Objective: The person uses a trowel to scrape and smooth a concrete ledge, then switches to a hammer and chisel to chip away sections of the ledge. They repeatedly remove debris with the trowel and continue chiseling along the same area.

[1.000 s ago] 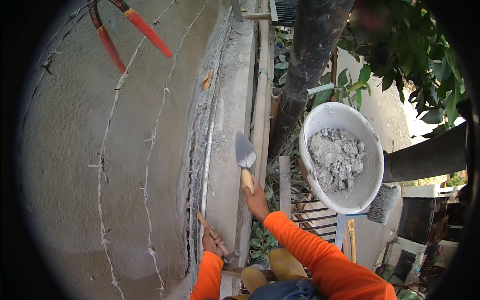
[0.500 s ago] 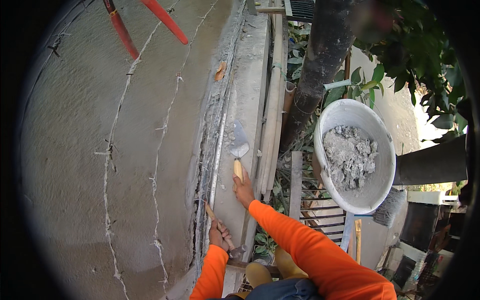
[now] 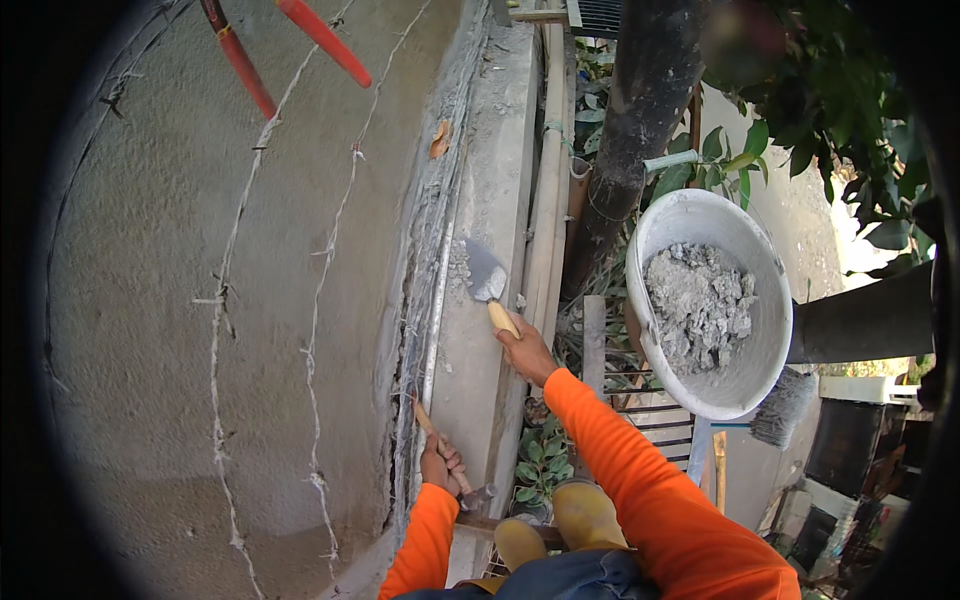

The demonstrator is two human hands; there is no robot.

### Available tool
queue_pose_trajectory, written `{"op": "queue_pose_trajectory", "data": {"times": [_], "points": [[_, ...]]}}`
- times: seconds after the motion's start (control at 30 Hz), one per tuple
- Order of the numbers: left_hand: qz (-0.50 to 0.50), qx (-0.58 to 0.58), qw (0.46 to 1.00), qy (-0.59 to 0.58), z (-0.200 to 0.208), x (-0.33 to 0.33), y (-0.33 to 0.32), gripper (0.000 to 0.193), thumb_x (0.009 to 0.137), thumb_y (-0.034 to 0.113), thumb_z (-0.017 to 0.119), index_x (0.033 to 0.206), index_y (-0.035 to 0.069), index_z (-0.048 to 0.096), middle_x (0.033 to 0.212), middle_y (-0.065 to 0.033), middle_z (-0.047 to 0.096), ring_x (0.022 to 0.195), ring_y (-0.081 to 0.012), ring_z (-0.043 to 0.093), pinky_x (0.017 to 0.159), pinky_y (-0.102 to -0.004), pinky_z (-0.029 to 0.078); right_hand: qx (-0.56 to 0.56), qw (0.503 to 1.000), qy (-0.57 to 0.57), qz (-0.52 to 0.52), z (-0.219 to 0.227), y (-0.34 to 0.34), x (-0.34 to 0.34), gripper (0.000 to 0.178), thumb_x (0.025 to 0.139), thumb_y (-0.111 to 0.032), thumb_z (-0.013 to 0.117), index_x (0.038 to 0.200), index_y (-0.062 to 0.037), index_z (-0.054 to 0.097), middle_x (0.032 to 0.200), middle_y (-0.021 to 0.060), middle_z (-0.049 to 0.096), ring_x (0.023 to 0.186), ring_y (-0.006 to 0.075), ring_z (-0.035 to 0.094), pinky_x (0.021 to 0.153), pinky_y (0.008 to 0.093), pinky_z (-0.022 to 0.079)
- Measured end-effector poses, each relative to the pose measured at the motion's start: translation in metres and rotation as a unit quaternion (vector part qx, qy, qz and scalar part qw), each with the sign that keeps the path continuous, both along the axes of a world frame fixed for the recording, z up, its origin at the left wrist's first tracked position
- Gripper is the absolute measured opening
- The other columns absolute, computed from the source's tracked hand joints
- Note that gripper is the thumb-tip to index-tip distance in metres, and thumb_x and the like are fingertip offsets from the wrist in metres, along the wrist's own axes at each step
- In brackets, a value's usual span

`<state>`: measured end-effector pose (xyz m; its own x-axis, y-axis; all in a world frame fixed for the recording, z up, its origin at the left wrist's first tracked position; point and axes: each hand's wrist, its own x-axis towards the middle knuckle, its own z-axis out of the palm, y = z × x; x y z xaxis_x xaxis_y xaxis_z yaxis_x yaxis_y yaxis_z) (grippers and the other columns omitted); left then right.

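My right hand (image 3: 527, 352) is wrapped round the wooden handle of a trowel (image 3: 482, 268). Its flat grey blade lies over the concrete ledge (image 3: 487, 200), with a pale lump of mortar near the handle end and grey crumbs (image 3: 460, 268) along its left edge. Lower down, my left hand (image 3: 440, 466) grips a hammer (image 3: 478, 497) by its wooden handle. The metal head sits below that hand, and the handle's other end points up towards the cracked seam beside the wall.
A white bucket (image 3: 775, 310) with grey rubble stands at right, near a brush (image 3: 782, 408). Barbed wire (image 3: 220, 350) runs along the rough wall (image 3: 130, 300) at left, with red tool handles (image 3: 330, 45) above. A dark post (image 3: 640, 110) rises beside pale pipes (image 3: 545, 200).
My right hand has moved to the right and slightly up, and the trowel now tilts with its tip towards the upper left. My left hand stays on the hammer, nearly in place.
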<state>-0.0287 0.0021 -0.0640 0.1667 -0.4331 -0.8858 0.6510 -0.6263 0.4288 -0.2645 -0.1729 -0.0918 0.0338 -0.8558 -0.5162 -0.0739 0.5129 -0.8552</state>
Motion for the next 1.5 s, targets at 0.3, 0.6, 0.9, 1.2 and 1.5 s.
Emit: {"op": "queue_pose_trajectory", "data": {"times": [0.3, 0.6, 0.9, 1.2, 1.5], "points": [[-0.018, 0.004, 1.0, -0.015, 0.006, 0.002, -0.001, 0.032, 0.111, 0.046, 0.045, 0.101, 0.017, 0.055, 0.067, 0.0039, 0.042, 0.051, -0.0096, 0.037, 0.046, -0.0264, 0.031, -0.054, 0.983, 0.143, 0.104, 0.031, -0.061, -0.029, 0.065, 0.096, -0.037, 0.064, 0.153, -0.0085, 0.05, 0.13, 0.028, 0.067, 0.122, 0.0441, 0.064, 0.105, 0.0452, 0.05], [-0.002, 0.004, 1.0, -0.013, 0.0, 0.0, -0.001, 0.035, 0.11, 0.049, 0.047, 0.099, 0.018, 0.055, 0.067, 0.004, 0.042, 0.05, -0.0085, 0.036, 0.046, -0.0261, 0.03, -0.094, 0.95, 0.251, 0.158, 0.054, 0.001, -0.051, 0.062, 0.095, -0.037, 0.063, 0.149, -0.0084, 0.052, 0.114, 0.0302, 0.071, 0.108, 0.0493, 0.067, 0.097, 0.0544, 0.052], [-0.006, -0.001, 1.0, -0.015, -0.002, 0.002, 0.001, 0.035, 0.109, 0.051, 0.049, 0.1, 0.018, 0.055, 0.069, 0.0038, 0.042, 0.051, -0.009, 0.035, 0.047, -0.026, 0.03, -0.089, 0.938, 0.288, 0.171, 0.053, 0.024, -0.026, 0.063, 0.096, -0.033, 0.06, 0.153, -0.0108, 0.045, 0.102, 0.0325, 0.072, 0.096, 0.0525, 0.069, 0.093, 0.0573, 0.054], [-0.013, 0.005, 1.0, -0.014, 0.0, 0.004, -0.002, 0.033, 0.109, 0.049, 0.05, 0.099, 0.018, 0.056, 0.066, 0.0048, 0.042, 0.051, -0.009, 0.037, 0.046, -0.026, 0.031, -0.134, 0.887, 0.386, 0.214, 0.053, 0.018, 0.003, 0.069, 0.096, -0.024, 0.06, 0.16, -0.0135, 0.036, 0.094, 0.026, 0.073, 0.081, 0.0432, 0.073, 0.077, 0.0537, 0.058], [-0.011, -0.003, 1.0, -0.01, -0.005, 0.007, 0.003, 0.032, 0.11, 0.047, 0.048, 0.104, 0.016, 0.054, 0.067, 0.0035, 0.042, 0.05, -0.0091, 0.036, 0.046, -0.0263, 0.032, -0.076, 0.949, 0.253, 0.171, 0.052, 0.102, -0.002, 0.069, 0.098, -0.026, 0.059, 0.16, -0.0095, 0.031, 0.097, 0.029, 0.072, 0.087, 0.0444, 0.072, 0.08, 0.0533, 0.057]]}}
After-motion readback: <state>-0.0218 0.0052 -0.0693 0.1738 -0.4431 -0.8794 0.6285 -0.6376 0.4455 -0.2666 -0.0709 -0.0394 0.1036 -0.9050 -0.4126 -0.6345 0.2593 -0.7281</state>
